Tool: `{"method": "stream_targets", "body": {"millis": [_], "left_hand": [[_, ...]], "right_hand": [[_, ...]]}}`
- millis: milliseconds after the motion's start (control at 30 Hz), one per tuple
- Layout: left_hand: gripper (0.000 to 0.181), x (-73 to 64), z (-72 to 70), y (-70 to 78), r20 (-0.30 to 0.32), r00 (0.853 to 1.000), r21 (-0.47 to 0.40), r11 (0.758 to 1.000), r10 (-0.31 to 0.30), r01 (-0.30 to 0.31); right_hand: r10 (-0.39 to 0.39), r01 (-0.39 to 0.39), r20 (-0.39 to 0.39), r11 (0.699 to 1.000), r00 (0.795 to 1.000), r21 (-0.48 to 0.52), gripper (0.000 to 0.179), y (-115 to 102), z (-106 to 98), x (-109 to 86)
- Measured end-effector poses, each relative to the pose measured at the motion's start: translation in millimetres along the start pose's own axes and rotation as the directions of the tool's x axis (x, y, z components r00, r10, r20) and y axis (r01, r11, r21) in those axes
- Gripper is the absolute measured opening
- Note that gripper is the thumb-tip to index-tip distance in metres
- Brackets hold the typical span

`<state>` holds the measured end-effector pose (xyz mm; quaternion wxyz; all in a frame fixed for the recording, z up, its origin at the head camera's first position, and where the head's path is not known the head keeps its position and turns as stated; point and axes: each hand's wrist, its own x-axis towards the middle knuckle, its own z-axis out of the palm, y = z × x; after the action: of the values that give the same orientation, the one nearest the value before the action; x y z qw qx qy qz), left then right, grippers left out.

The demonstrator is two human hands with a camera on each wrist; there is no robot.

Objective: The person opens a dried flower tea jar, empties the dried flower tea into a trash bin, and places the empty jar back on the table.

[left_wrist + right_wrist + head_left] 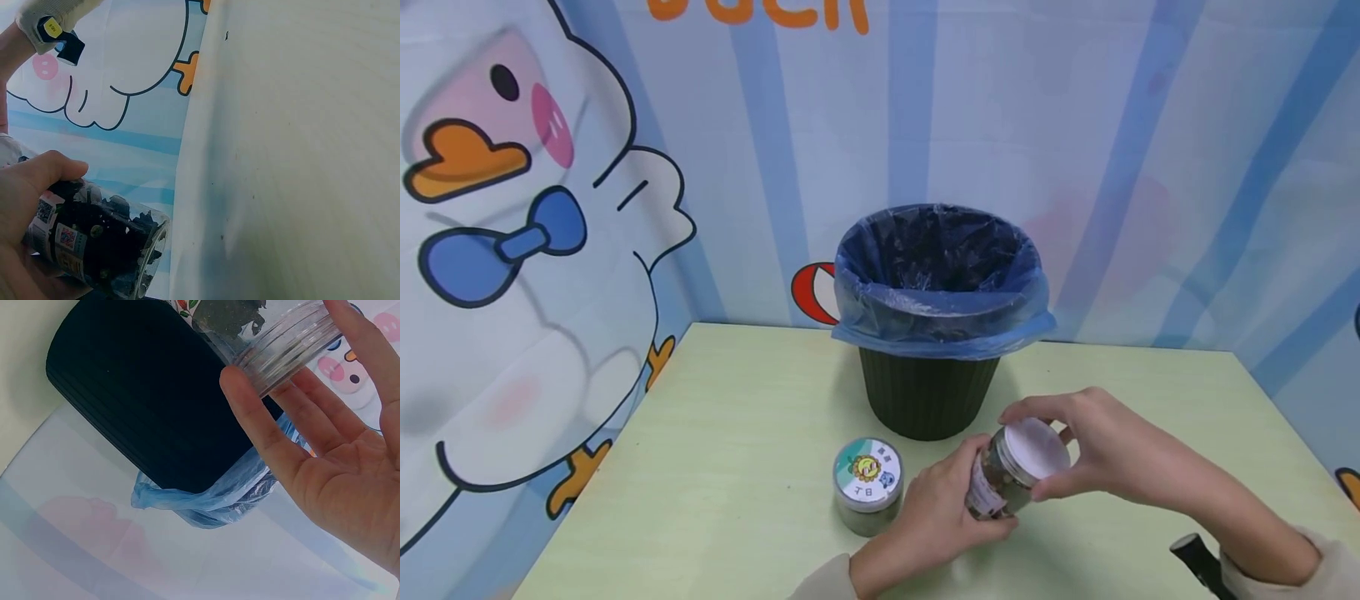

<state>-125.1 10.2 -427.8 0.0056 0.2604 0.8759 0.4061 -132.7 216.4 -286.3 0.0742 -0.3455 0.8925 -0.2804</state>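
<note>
Tilted over the table's front part is a clear jar [997, 482] of dark, flaky contents, its labelled side showing. My left hand [936, 507] grips the jar's body, with fingers and thumb wrapped round it. In the left wrist view the jar's base [153, 256] points away from that hand. At the top, my right hand [1101, 446] holds the round white-topped lid [1037, 450] between thumb and fingers. The right wrist view shows the lid's clear ridged rim [290, 347] between the fingertips. Left of the hands, a second jar [868, 492] stands upright with a sunflower-printed lid.
Behind the jars stands a black bin [928, 392], lined with a blue plastic bag [940, 329] folded over its rim. The pale table [715, 450] meets a cartoon-printed backdrop [760, 150] at the back and left. A small black device [1201, 560] sits at the right wrist.
</note>
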Motion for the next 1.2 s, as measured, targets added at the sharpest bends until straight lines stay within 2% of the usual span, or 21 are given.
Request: {"method": "stream_targets", "body": {"millis": [167,500,767,900,1067,1200], "left_hand": [[0.079,0.3,-4.6,0.2,0.003,1.0,0.004,1.0,0.024,-0.024],[0.08,1.5,-12.4,-0.7,0.08,0.997,0.009,1.0,0.005,-0.006],[0.089,1.1,-17.2,-0.5,0.189,0.982,-0.071,0.997,0.019,-0.005],[0.085,1.8,-19.3,2.3,0.183,0.983,-0.098,0.995,0.028,-0.01],[0.084,1.0,-23.3,3.2,0.193,0.981,-0.133,0.991,0.022,0.004],[0.08,0.4,-23.5,2.9,0.189,0.982,-0.126,0.992,0.026,-0.002]], "right_hand": [[-0.009,0.009,0.004,1.0,1.0,-0.005,0.058,-0.9,-1.7,0.0],[-0.055,0.056,0.02,0.998,0.998,-0.029,0.057,-1.7,-1.5,-1.4],[-0.131,0.134,0.132,0.991,0.983,-0.014,0.063,-8.6,-8.6,-5.0],[-0.147,0.151,0.153,0.988,0.977,-0.012,0.064,-11.7,-12.5,-4.5],[-0.227,0.227,0.149,0.974,0.962,0.013,0.067,-11.4,-10.1,-5.0],[-0.249,0.255,0.134,0.966,0.959,-0.028,0.069,-9.5,-7.2,-6.8]]}}
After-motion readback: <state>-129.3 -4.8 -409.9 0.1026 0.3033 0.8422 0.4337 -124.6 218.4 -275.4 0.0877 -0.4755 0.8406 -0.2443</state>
